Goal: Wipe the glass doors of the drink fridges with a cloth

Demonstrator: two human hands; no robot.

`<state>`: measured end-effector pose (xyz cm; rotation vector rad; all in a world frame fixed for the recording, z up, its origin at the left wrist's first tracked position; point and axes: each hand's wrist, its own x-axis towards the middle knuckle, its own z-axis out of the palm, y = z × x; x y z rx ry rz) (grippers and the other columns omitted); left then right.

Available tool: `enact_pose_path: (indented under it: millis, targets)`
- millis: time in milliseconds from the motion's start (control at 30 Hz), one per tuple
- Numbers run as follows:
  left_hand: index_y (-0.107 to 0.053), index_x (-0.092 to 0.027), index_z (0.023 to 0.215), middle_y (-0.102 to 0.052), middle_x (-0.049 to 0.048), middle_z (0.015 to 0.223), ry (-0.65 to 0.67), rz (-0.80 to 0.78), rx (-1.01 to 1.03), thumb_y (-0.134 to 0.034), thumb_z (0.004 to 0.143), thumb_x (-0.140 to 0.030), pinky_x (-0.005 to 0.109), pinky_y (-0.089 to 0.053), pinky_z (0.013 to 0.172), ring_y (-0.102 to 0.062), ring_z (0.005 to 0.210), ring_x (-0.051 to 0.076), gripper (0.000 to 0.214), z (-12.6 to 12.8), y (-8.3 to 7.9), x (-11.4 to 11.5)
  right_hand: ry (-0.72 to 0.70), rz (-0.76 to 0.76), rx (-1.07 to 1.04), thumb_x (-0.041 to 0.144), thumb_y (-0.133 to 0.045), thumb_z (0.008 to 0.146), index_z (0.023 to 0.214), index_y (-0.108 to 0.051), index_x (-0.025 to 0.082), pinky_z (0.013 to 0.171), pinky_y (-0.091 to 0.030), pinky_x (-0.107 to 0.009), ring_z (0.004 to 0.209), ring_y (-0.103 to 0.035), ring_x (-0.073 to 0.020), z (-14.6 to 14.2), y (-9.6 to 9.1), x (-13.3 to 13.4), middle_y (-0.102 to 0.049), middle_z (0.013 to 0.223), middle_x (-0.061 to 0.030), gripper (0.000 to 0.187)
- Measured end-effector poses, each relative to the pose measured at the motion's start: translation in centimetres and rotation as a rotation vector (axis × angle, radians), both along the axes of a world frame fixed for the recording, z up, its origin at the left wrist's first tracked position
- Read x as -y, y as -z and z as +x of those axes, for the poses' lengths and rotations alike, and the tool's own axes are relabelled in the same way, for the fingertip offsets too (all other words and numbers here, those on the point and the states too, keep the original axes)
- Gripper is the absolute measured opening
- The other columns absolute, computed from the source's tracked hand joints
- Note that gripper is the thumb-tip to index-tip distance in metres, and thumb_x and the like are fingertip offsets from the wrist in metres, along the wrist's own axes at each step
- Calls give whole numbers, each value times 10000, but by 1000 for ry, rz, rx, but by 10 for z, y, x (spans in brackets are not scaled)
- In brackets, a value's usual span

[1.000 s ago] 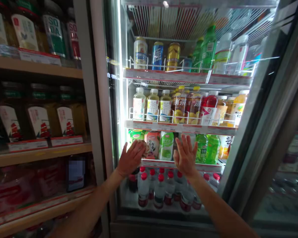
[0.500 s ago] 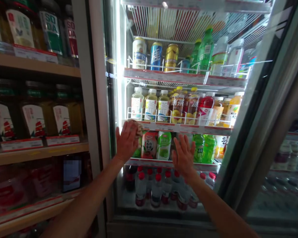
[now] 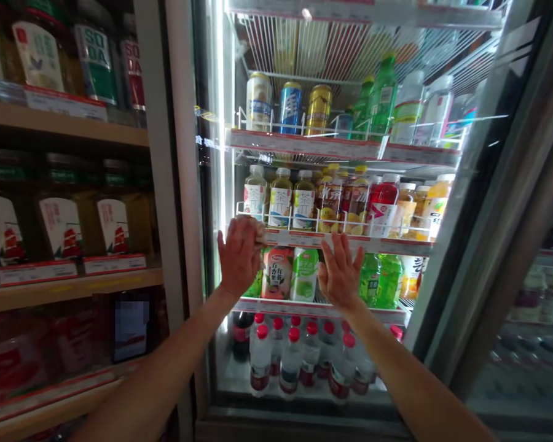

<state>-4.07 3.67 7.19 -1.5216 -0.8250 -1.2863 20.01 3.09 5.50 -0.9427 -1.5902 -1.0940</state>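
Observation:
My left hand [image 3: 238,258] is at the left end of the lit cooler's middle shelf. It holds a crumpled beige cloth [image 3: 260,232], partly hidden behind the fingers, in front of the price strip [image 3: 299,238]. My right hand [image 3: 340,270] is open, its fingers spread and their tips at the same strip further right. Whether those fingertips touch it, I cannot tell. Between my hands stand a red drink bottle [image 3: 277,273] and a green-and-white one [image 3: 305,274]. Green bottles [image 3: 389,279] stand right of my right hand.
Tea bottles [image 3: 281,197] line the shelf above my hands, with cans [image 3: 290,107] higher up. Red-capped water bottles [image 3: 291,362] fill the cooler's bottom. A wooden shelf [image 3: 64,126] with bottles is at left, where a phone-like screen [image 3: 131,328] shows. A dark door frame [image 3: 493,202] slants at right.
My right hand has risen slightly, its fingertips now at the price strip. The left hand with the cloth has moved up a little along the shelf edge. The view has shifted slightly.

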Motion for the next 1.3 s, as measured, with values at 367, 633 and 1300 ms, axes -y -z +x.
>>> enact_pose_path:
  millis: [367, 633, 1300]
  targets:
    - [-227, -198, 1443, -337, 128, 1473, 2, 6, 96, -406, 889, -248, 460, -159, 1141, -169, 1414, 215, 585, 7, -9, -3, -43, 9, -1, 237, -440, 866, 1459, -201, 232, 1148, -63, -485, 1408, -221, -217, 0, 2, 0, -386, 1459, -100, 639]
    - [-292, -165, 1414, -407, 140, 1429, 3, 6, 26, -420, 877, -226, 470, -103, 1152, -216, 1400, 231, 555, 26, -24, -2, -12, 38, -94, 252, -418, 870, 1469, -173, 205, 1130, -106, -530, 1398, -245, -260, 26, -20, 1, -299, 1502, -122, 649]
    - [-455, -162, 1298, -515, 91, 1351, 37, 52, -295, -430, 856, -201, 479, -68, 1163, -244, 1392, 217, 444, 60, -61, -8, 33, 87, -108, 280, -393, 891, 1477, -133, 210, 1115, -133, -528, 1380, -286, -269, 46, -36, -8, -321, 1491, -130, 645]
